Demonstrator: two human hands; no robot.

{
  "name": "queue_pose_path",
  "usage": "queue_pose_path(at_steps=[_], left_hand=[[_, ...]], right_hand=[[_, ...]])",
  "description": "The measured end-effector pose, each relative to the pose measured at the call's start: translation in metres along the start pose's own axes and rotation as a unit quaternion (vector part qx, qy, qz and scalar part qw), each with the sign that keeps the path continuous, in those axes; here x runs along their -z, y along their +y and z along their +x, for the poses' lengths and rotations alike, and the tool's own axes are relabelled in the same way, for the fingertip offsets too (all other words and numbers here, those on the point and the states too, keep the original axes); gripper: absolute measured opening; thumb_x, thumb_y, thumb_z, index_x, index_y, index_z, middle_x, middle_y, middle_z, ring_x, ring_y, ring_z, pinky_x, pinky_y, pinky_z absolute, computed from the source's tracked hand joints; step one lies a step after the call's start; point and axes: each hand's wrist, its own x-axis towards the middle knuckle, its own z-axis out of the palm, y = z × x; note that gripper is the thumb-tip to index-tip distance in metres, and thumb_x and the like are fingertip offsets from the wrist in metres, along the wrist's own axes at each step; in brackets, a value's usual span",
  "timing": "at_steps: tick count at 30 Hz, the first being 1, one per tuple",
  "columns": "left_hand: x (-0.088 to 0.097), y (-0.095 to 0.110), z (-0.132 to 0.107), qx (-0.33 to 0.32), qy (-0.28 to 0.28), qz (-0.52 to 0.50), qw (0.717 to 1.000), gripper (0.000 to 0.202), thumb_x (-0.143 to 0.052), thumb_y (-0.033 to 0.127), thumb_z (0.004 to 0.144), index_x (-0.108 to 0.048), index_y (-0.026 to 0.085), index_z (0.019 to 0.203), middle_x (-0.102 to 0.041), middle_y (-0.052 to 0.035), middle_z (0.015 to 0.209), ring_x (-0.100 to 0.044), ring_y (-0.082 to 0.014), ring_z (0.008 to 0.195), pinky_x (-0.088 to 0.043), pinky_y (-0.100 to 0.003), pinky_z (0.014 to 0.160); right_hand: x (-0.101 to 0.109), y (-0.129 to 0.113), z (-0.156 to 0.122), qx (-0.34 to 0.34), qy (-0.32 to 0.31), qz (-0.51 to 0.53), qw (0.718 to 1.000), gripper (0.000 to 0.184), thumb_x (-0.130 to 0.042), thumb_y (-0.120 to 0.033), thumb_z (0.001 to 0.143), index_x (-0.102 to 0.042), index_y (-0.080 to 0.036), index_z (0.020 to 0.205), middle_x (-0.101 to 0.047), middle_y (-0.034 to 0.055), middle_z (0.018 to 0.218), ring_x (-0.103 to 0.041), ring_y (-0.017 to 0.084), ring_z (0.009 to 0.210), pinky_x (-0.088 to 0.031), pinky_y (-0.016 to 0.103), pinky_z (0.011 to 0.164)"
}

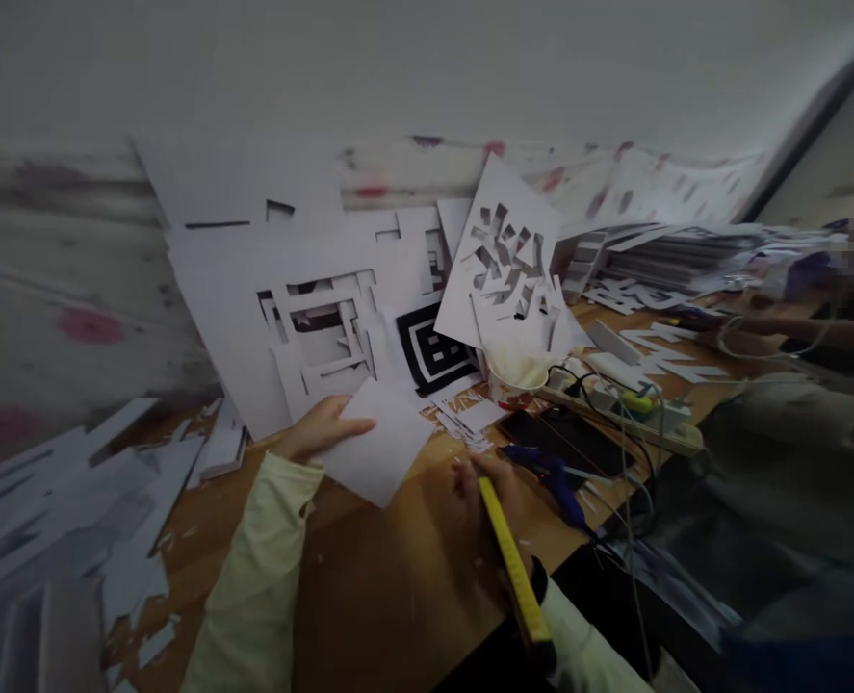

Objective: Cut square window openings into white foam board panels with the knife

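Observation:
My left hand (320, 425) grips the near-left edge of a small white sheet (381, 445), thumb on top, holding it slightly off the wooden table (369, 587). My right hand (488, 496) is closed around a yellow utility knife (513, 560), its tip pointing up toward the sheet's right edge and its handle running back along my wrist. Both sleeves are pale yellow. The frame is blurred by motion.
Large white boards with cut-out shapes (311, 318) lean against the wall. A paper cup (515, 377), a blue glue gun (553, 476), a power strip with cables (635, 409) and paper scraps (72, 520) lie about. Another person's arm (780, 332) is at the right.

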Motion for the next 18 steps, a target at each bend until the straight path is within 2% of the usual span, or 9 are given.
queue_pose_path(at_steps=[1,2,4,6,8,10,13,18], left_hand=[[0.0,0.004,-0.007,0.001,0.012,-0.056,0.998,0.048,-0.068,0.056,0.07,-0.067,0.016,0.096,-0.076,-0.009,0.094,-0.068,-0.0268,0.082,-0.052,-0.033,0.072],[-0.002,0.008,-0.015,-0.004,0.027,-0.089,0.996,0.053,-0.07,0.057,0.07,-0.066,0.015,0.102,-0.076,-0.0101,0.098,-0.068,-0.0266,0.083,-0.052,-0.033,0.071],[-0.013,0.02,-0.028,-0.023,0.074,-0.118,0.99,0.058,-0.073,0.057,0.07,-0.065,0.013,0.108,-0.075,-0.0128,0.102,-0.068,-0.0267,0.084,-0.052,-0.032,0.069],[-0.025,0.032,-0.039,-0.044,0.123,-0.156,0.979,0.059,-0.071,0.056,0.075,-0.064,0.014,0.115,-0.075,-0.0138,0.109,-0.069,-0.0263,0.087,-0.052,-0.031,0.068],[-0.034,0.044,-0.047,-0.065,0.158,-0.185,0.968,0.055,-0.073,0.055,0.076,-0.066,0.013,0.112,-0.075,-0.0144,0.111,-0.069,-0.0254,0.087,-0.053,-0.03,0.068],[-0.037,0.053,-0.054,-0.084,0.18,-0.228,0.953,0.053,-0.078,0.053,0.072,-0.069,0.013,0.105,-0.076,-0.0133,0.104,-0.069,-0.0239,0.083,-0.053,-0.03,0.068],[-0.037,0.059,-0.06,-0.098,0.208,-0.314,0.921,0.05,-0.085,0.049,0.065,-0.073,0.013,0.096,-0.078,-0.011,0.092,-0.068,-0.0207,0.075,-0.054,-0.028,0.066],[-0.035,0.059,-0.062,-0.096,0.221,-0.401,0.884,0.047,-0.09,0.043,0.06,-0.075,0.013,0.093,-0.077,-0.0088,0.082,-0.07,-0.0214,0.073,-0.056,-0.029,0.067]], right_hand=[[-0.003,-0.005,0.01,-0.003,0.02,0.009,1.0,0.032,-0.055,-0.051,0.097,-0.064,-0.022,0.107,-0.068,-0.0005,0.069,-0.066,0.02,0.061,-0.056,0.038,0.063],[-0.006,-0.012,0.023,-0.021,0.024,0.009,0.999,0.034,-0.051,-0.049,0.099,-0.063,-0.02,0.11,-0.07,0.0009,0.072,-0.069,0.021,0.066,-0.056,0.038,0.067],[-0.014,-0.034,0.049,-0.03,0.032,0.002,0.999,0.035,-0.049,-0.05,0.099,-0.063,-0.019,0.1,-0.073,0.0038,0.079,-0.071,0.021,0.076,-0.055,0.036,0.071],[-0.023,-0.062,0.073,-0.017,0.016,0.011,1.0,0.035,-0.046,-0.05,0.101,-0.061,-0.019,0.096,-0.074,0.0046,0.084,-0.069,0.02,0.076,-0.052,0.032,0.068],[-0.032,-0.088,0.091,0.015,0.011,0.01,1.0,0.033,-0.046,-0.048,0.101,-0.061,-0.02,0.095,-0.072,0.0033,0.082,-0.067,0.019,0.073,-0.049,0.031,0.067],[-0.04,-0.108,0.104,0.048,0.036,-0.008,0.998,0.031,-0.047,-0.048,0.101,-0.061,-0.021,0.095,-0.07,0.0016,0.077,-0.064,0.018,0.07,-0.046,0.03,0.066],[-0.05,-0.122,0.117,0.09,0.061,-0.044,0.993,0.032,-0.046,-0.049,0.101,-0.063,-0.022,0.094,-0.069,0.0016,0.079,-0.063,0.019,0.071,-0.043,0.029,0.064],[-0.06,-0.13,0.128,0.116,0.054,-0.046,0.991,0.031,-0.047,-0.048,0.101,-0.064,-0.022,0.095,-0.067,0.0003,0.072,-0.063,0.017,0.064,-0.042,0.026,0.059]])
